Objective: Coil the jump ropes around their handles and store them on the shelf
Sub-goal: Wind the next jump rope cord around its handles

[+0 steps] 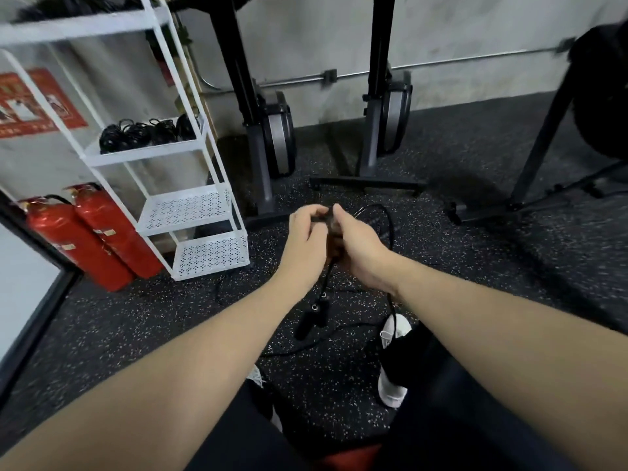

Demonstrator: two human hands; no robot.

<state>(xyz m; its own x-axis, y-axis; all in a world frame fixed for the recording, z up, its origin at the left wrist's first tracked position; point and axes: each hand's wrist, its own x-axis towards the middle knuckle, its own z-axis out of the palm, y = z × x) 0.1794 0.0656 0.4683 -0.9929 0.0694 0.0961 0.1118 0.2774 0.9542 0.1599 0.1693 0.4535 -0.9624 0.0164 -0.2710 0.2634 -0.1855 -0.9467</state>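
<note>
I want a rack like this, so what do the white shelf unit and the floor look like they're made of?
The white shelf unit looks like painted metal: thin straight bars, perforated trays, even matte white. The floor looks like rubber gym matting: dull black with pale speckles. Neither is certain from looks alone.

Black jump rope (390, 232) and black handles (311, 317) on black floor (153, 317) speckled white, white shelf (190, 147) with dot-perforated lower trays holding black coiled ropes (146, 134), two red fire extinguishers (91, 239), red wall sign (34, 103), white shoe (392, 379), grey wall (475, 28).
</note>
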